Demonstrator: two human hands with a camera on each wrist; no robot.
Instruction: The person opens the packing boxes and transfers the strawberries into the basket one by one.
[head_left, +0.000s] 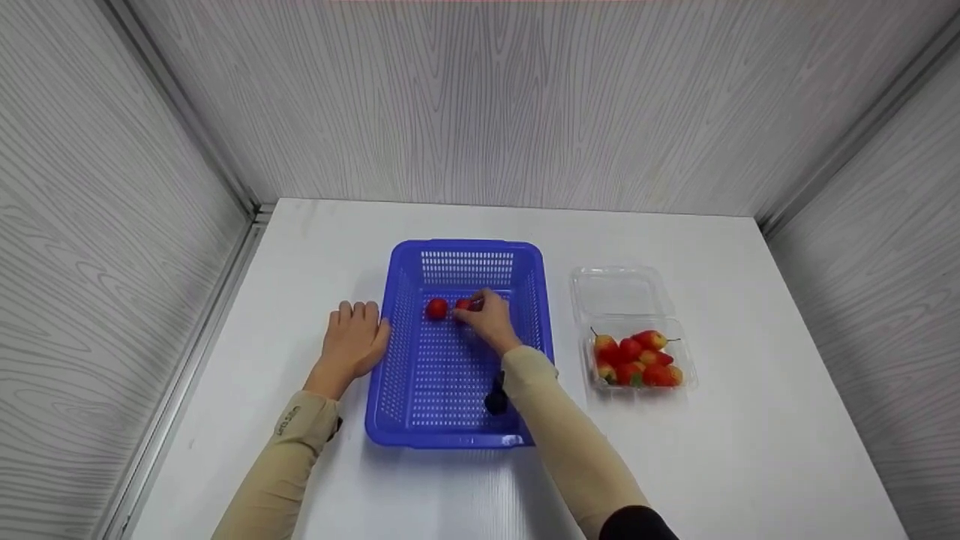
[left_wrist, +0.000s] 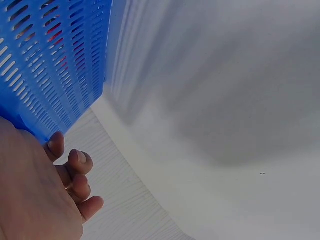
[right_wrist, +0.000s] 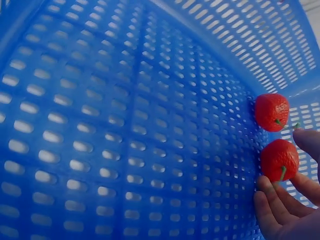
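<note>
The right hand (head_left: 489, 319) reaches down into the blue basket (head_left: 397, 360), its fingertips (right_wrist: 270, 200) closed lightly around a red strawberry (right_wrist: 279, 159) that sits on the perforated basket floor near the far end. A second strawberry (right_wrist: 271, 111) lies just beside the first, on the floor of the same basket and free of the hand. In the head view the two berries appear side by side, the held one (head_left: 466, 304) partly covered by the fingers and the free one (head_left: 436, 308) to its left. The left hand (head_left: 354, 339) lies flat on the white table (head_left: 750, 450) with fingers relaxed and extended, holding nothing, its fingertips close against the basket's left outer wall (left_wrist: 55, 65). To the right of the basket, apart from it, stands a clear plastic clamshell box (head_left: 622, 300) with its lid folded back; several more strawberries (head_left: 637, 358) fill its lower tray. Grey wood-grain panels (head_left: 525, 97) enclose the table on three sides.
</note>
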